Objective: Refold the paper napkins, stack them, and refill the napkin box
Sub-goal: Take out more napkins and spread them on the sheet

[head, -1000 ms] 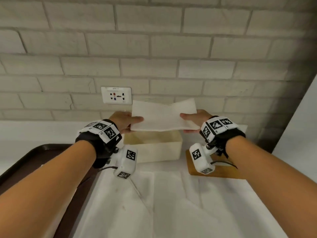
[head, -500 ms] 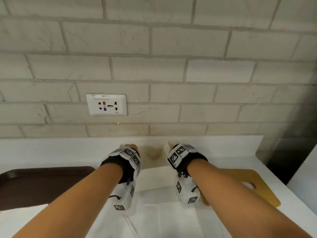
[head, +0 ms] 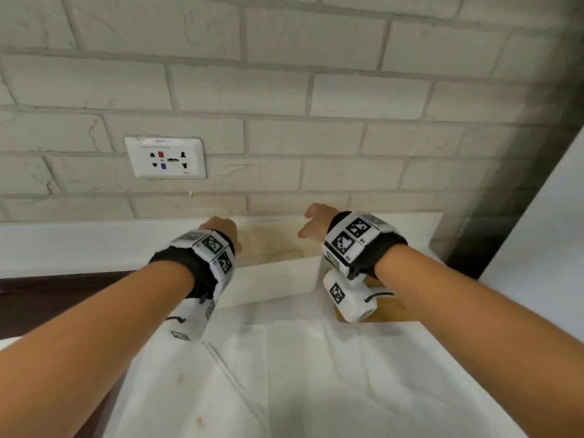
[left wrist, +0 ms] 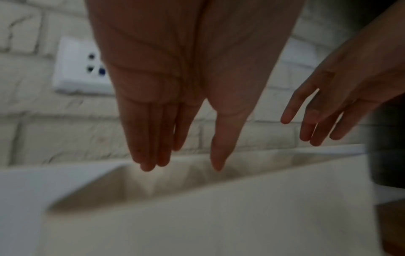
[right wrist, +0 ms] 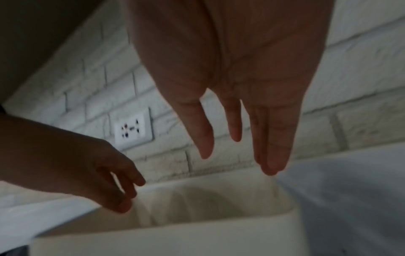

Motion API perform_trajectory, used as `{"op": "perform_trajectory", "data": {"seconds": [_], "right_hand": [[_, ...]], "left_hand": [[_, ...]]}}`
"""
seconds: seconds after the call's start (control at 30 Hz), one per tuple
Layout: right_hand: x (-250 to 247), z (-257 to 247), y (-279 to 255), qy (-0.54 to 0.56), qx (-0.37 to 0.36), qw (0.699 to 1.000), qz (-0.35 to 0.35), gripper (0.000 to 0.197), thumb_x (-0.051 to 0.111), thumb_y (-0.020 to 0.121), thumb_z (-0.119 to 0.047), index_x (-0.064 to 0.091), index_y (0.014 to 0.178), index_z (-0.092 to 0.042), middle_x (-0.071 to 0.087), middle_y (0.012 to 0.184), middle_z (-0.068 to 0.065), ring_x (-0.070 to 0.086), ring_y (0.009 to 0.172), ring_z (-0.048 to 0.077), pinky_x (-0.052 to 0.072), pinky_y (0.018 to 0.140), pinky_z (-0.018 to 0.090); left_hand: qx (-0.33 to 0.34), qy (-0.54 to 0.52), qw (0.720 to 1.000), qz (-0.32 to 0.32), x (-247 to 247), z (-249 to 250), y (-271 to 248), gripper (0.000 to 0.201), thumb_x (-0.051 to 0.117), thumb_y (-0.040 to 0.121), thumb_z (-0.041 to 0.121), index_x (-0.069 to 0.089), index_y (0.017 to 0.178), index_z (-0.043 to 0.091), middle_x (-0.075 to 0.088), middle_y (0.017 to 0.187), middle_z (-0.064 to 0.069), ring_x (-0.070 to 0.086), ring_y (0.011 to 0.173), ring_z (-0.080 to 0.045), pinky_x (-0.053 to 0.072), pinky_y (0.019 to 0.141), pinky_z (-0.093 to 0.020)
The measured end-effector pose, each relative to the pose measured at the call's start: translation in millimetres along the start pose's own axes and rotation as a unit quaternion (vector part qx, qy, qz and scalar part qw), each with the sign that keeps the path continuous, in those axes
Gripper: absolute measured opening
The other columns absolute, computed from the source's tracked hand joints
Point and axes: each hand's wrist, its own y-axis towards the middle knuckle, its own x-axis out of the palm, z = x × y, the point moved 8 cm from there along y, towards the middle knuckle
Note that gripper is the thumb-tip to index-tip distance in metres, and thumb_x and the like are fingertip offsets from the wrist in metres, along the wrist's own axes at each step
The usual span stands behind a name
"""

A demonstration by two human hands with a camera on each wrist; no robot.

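Note:
The cream napkin box (head: 275, 281) stands open-topped against the brick wall. Both hands hover just above its opening, empty. My left hand (head: 226, 229) is over the box's left end; in the left wrist view my left hand (left wrist: 181, 166) has straight fingers pointing down into the box (left wrist: 219, 216). My right hand (head: 311, 222) is over the right end, and in the right wrist view my right hand (right wrist: 238, 162) is spread and holds nothing. The box interior (right wrist: 208, 199) looks pale and creased; I cannot tell a napkin from the lining. Unfolded white napkins (head: 300, 374) lie on the counter before the box.
A wooden board (head: 388, 311) lies right of the box under my right wrist. A dark brown tray (head: 47, 295) sits at the left. A wall socket (head: 166, 158) is above the box. A white panel (head: 543, 232) closes in the right side.
A second ago both hands held a folded napkin above the box. They then dipped into the box; now they are lifted out, apart and empty, and the napkin has left them.

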Motion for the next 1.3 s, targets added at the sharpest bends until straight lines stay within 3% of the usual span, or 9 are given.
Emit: {"op": "perform_trajectory", "data": {"seconds": [0.17,0.27,0.37,0.57,0.73,0.8,0.97,1.23,1.3], "right_hand": [[-28,71,-62,-0.036,0.063,0.997,-0.018,0.049,0.052,0.093,-0.026,0.044,0.134,-0.003,0.046,0.139,0.016,0.047,0.125,0.031,0.042,0.103,0.037],[-26,132,-105,-0.073,0.102,0.992,-0.025,0.042,0.053,0.091,-0.023,0.051,0.128,-0.003,0.055,0.126,0.012,0.054,0.108,0.028,0.05,0.084,0.034],[-14,183,-162,-0.046,0.151,0.986,-0.049,0.036,0.051,0.092,-0.016,0.054,0.125,-0.001,0.055,0.084,0.002,0.05,0.078,0.019,0.035,0.055,0.017],[33,284,-245,-0.074,0.272,0.949,-0.144,0.035,0.057,0.089,-0.034,0.06,0.109,-0.005,0.055,0.097,0.007,0.054,0.079,0.02,0.043,0.063,0.021],[56,328,-288,-0.018,0.336,0.939,-0.078,0.078,0.065,0.077,-0.051,0.037,0.137,-0.009,0.047,0.138,0.01,0.045,0.127,0.026,0.037,0.107,0.034],[58,334,-291,0.022,0.355,0.933,-0.052,0.083,0.064,0.079,-0.05,0.032,0.14,-0.004,0.04,0.145,0.013,0.041,0.132,0.029,0.036,0.106,0.033],[61,337,-280,0.075,0.35,0.934,-0.004,0.07,0.068,0.076,-0.048,0.049,0.126,-0.003,0.055,0.131,0.015,0.054,0.117,0.031,0.044,0.093,0.033],[55,323,-259,0.109,0.288,0.951,-0.012,0.049,0.059,0.089,-0.025,0.046,0.133,-0.008,0.044,0.141,0.009,0.044,0.128,0.026,0.035,0.103,0.029],[41,315,-256,0.158,0.258,0.952,0.033,0.042,0.06,0.088,-0.025,0.049,0.125,-0.01,0.049,0.127,0.011,0.047,0.111,0.019,0.038,0.09,0.024]], "left_hand": [[0.1,-0.061,0.989,0.09,-28,68,-57,0.037,0.042,0.096,0.022,0.055,0.125,0.003,0.056,0.13,-0.015,0.052,0.119,-0.032,0.043,0.097,-0.035],[0.162,-0.123,0.977,0.068,-20,125,-97,0.037,0.038,0.098,0.019,0.055,0.127,0.004,0.052,0.135,-0.014,0.049,0.124,-0.031,0.039,0.1,-0.032],[0.213,-0.189,0.959,0.017,2,174,-137,0.037,0.045,0.096,0.024,0.057,0.125,0.004,0.053,0.135,-0.012,0.048,0.124,-0.028,0.039,0.101,-0.029],[0.244,-0.209,0.941,-0.105,73,233,-181,0.044,0.046,0.097,0.031,0.048,0.136,0.012,0.043,0.144,-0.008,0.041,0.132,-0.027,0.031,0.112,-0.034],[0.215,-0.25,0.926,-0.185,118,252,-192,0.039,0.049,0.095,0.023,0.053,0.129,0.005,0.056,0.131,-0.01,0.057,0.115,-0.025,0.048,0.085,-0.029],[0.204,-0.276,0.916,-0.206,126,257,-199,0.036,0.05,0.095,0.019,0.055,0.127,0.005,0.059,0.124,-0.009,0.059,0.098,-0.021,0.043,0.064,-0.02],[0.186,-0.309,0.902,-0.237,143,268,-206,0.029,0.05,0.094,0.017,0.057,0.12,0.007,0.056,0.088,0.001,0.052,0.064,-0.012,0.04,0.058,-0.018],[0.138,-0.43,0.855,-0.256,153,268,-208,0.025,0.051,0.095,0.021,0.053,0.116,0.007,0.054,0.083,-0.002,0.053,0.065,-0.013,0.045,0.062,-0.02],[0.126,-0.489,0.823,-0.259,150,267,-205,0.028,0.056,0.092,0.025,0.051,0.116,0.009,0.057,0.092,-0.005,0.055,0.07,-0.013,0.047,0.068,-0.021]]}}
